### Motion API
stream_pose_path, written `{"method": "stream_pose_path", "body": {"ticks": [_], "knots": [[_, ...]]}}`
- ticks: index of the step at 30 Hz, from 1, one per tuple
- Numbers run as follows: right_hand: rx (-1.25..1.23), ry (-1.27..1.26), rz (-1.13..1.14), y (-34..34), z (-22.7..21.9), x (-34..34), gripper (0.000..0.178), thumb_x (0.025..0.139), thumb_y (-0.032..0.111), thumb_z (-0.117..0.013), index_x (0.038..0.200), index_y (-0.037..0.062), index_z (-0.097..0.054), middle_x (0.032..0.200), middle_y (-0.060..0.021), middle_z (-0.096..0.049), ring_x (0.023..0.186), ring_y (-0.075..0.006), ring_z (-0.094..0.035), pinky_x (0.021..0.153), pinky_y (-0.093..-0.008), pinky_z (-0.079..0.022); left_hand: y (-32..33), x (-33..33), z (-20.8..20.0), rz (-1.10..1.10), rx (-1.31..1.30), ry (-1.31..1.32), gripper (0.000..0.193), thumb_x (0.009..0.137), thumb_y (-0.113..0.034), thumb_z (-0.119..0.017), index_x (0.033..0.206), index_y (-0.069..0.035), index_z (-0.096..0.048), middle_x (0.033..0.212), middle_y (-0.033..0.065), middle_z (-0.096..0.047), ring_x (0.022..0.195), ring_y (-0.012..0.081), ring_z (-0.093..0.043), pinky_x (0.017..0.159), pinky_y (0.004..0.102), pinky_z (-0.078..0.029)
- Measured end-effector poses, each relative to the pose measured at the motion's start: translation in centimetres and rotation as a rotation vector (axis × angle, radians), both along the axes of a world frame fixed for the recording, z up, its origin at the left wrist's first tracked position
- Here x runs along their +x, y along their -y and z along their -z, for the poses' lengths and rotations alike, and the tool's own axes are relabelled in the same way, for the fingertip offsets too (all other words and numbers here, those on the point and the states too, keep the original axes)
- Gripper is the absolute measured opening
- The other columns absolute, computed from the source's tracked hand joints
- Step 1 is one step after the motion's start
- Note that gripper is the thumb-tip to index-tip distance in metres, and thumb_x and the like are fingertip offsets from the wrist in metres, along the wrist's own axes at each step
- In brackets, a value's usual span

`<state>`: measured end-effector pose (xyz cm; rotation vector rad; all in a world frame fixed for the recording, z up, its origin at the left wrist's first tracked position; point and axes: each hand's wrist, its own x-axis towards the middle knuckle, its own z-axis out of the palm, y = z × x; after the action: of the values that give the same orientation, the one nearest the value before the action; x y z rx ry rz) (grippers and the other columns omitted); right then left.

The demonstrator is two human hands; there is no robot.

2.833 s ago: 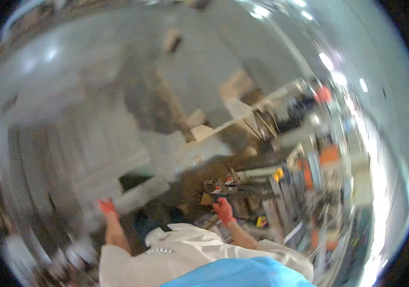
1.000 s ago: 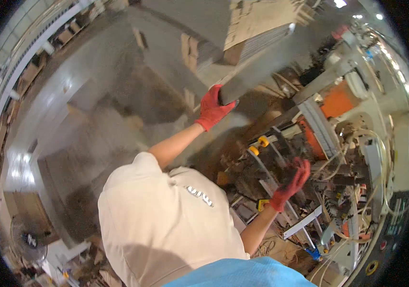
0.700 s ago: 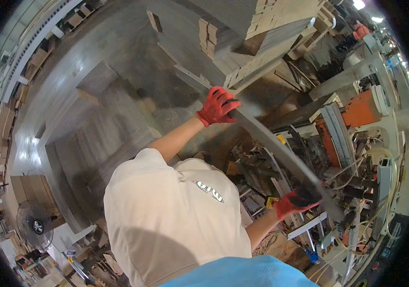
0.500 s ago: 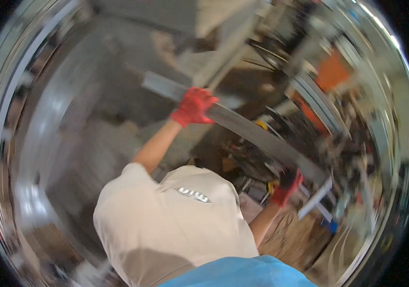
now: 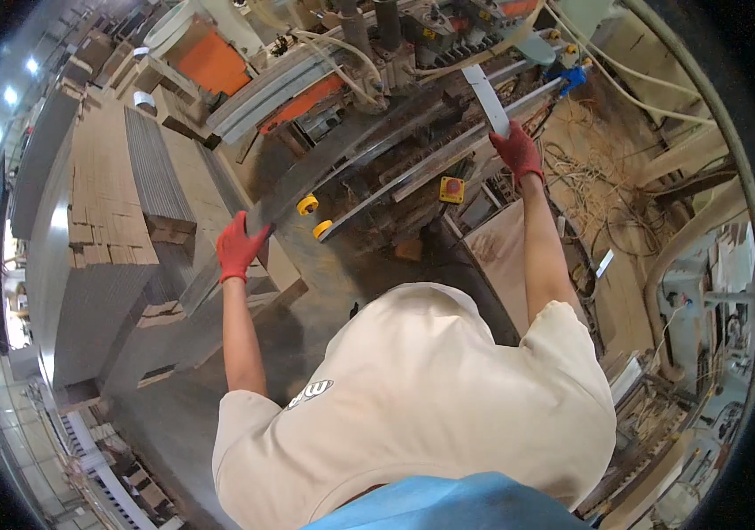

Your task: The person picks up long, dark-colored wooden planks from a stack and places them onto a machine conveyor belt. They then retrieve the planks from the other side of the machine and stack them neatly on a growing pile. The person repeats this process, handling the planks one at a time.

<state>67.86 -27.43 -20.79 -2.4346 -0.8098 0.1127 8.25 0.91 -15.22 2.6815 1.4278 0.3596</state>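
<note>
My left hand (image 5: 240, 249), in a red glove, grips the near end of a long narrow grey board (image 5: 342, 157) between thumb and fingers. The board reaches up and right over the machine's rails, its far part blurred into the dark machine parts. My right hand (image 5: 517, 153), also red-gloved, is closed at the lower end of a flat white strip (image 5: 487, 99) with small dark marks. Whether strip and board are joined I cannot tell. Below the board are two yellow rollers (image 5: 308, 205) on the machine and a red button on a yellow box (image 5: 451, 190).
Tall stacks of brown and grey boards (image 5: 112, 185) stand at the left. Ahead is a machine with orange panels (image 5: 214, 62) and a long metal rail (image 5: 413, 177) with a blue clamp (image 5: 573, 81). Tangled cords or strips (image 5: 607, 185) lie on the floor at right.
My view has swung right-to-left across the scene, so the machine now lies ahead and the stacks left. My left hand has shifted to the board's end; my right hand is further forward.
</note>
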Motion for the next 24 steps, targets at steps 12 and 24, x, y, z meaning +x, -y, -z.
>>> {"method": "stream_pose_path", "body": {"ticks": [12, 24], "knots": [[0.458, -0.446, -0.319, 4.0, -3.1, -8.3, 0.058, 0.103, 0.024, -0.06, 0.157, 0.0259, -0.038, 0.096, -0.0174, -0.071, 0.084, -0.0288, -0.073, 0.073, -0.0453, -0.058, -8.1, 0.0, 1.1, 0.037, -0.002, -0.049, 0.06, 0.086, -0.058, -0.073, 0.117, -0.007, -0.065, 0.109, 0.0178, -0.072, 0.103, 0.0399, -0.067, 0.084, 0.0502, -0.053], [-0.237, -0.109, -0.302, -3.1, -8.4, -8.9, 0.066, 0.108, 0.013, -0.046, 0.164, 0.0423, -0.027, 0.094, -0.0247, -0.068, 0.076, -0.0319, -0.065, 0.072, -0.0473, -0.051, -8.4, 0.5, 0.9, 0.083, 0.035, -0.045, 0.057, 0.084, -0.054, -0.075, 0.117, -0.008, -0.066, 0.104, 0.0157, -0.072, 0.096, 0.038, -0.069, 0.08, 0.0473, -0.054]]}}
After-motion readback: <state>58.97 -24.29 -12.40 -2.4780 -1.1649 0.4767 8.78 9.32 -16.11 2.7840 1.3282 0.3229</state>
